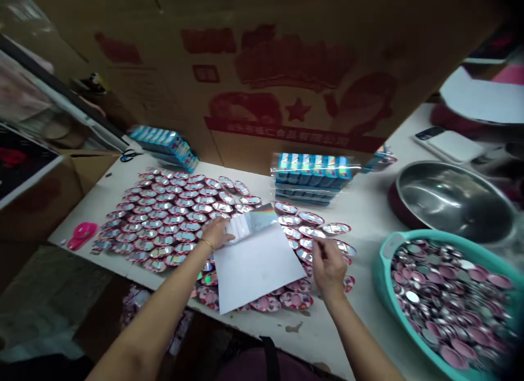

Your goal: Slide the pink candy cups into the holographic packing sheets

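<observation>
My left hand [216, 233], with a thin bracelet at its wrist, grips the left edge of a sticker sheet [262, 266]. The sheet's near part is plain white; its far part is silvery with a rainbow sheen [260, 221]. It lies over rows of oval, red-rimmed pieces [167, 213] with shiny tops. To the right of the sheet, my right hand [329, 265] hovers over more of these ovals [311, 232], fingers curled and thumb pressed to the forefinger. Whatever is in that pinch is too small to make out. A few ovals [264, 303] show under the sheet's near edge.
A turquoise basket [387, 285] of loose pink and silver ovals stands at right, before a metal bowl [454, 198]. Blue packs [313, 176] sit against a large carton [286, 70]. At left lie a pink tool [83, 233] and scissors [131, 155].
</observation>
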The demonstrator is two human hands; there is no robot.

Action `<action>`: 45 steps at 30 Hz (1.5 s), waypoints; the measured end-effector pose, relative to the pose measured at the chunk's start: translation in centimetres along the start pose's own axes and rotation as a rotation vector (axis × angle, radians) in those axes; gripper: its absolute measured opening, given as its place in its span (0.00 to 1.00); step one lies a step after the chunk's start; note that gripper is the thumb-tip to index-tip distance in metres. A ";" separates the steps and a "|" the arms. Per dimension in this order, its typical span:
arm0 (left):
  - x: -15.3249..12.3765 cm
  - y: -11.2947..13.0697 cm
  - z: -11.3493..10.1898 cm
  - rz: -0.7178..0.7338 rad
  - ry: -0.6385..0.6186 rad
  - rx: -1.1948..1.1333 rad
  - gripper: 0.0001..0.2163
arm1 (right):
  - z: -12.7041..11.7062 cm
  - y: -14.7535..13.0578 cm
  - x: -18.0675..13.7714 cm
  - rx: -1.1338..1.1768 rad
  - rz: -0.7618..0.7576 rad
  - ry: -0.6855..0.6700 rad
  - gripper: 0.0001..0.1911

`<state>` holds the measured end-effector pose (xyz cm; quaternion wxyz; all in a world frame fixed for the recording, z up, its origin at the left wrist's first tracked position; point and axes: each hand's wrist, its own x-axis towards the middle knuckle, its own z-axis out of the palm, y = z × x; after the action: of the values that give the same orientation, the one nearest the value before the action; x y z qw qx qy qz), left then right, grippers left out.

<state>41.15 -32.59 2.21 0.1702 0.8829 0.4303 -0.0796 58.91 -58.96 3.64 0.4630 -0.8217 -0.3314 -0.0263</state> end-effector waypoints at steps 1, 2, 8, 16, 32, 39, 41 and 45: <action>-0.5 0.1 1.0 0.016 0.039 0.006 0.23 | 1.5 -1.6 0.7 0.011 -0.099 -0.084 0.12; -1.0 0.2 1.8 0.013 0.077 -0.002 0.23 | 3.3 -2.9 1.4 -0.003 -0.196 -0.175 0.12; -2.0 -0.4 4.1 0.037 0.175 -0.165 0.18 | 14.1 -5.2 4.8 -0.481 -0.482 -0.604 0.20; -1.8 -1.3 5.0 0.074 0.196 -0.251 0.17 | 16.1 -2.7 4.2 -0.560 -0.708 -0.751 0.16; -5.7 11.2 2.4 0.163 -0.292 -1.031 0.19 | -1.8 -3.4 -1.4 0.647 0.672 -0.274 0.12; -8.4 17.9 5.5 -0.104 -0.608 -1.332 0.19 | -4.9 1.2 -4.8 0.764 0.912 -0.064 0.15; -8.4 19.1 6.7 -0.096 -0.615 -1.324 0.17 | -5.2 2.6 -5.6 0.792 0.946 -0.013 0.15; -7.6 21.7 9.0 -0.068 -0.523 -1.334 0.11 | -5.1 5.3 -5.6 0.760 0.924 0.112 0.14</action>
<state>53.60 -53.95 1.08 0.7686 0.5289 0.3597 -0.0138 58.90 -67.67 0.66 0.7045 -0.6550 0.0986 0.2547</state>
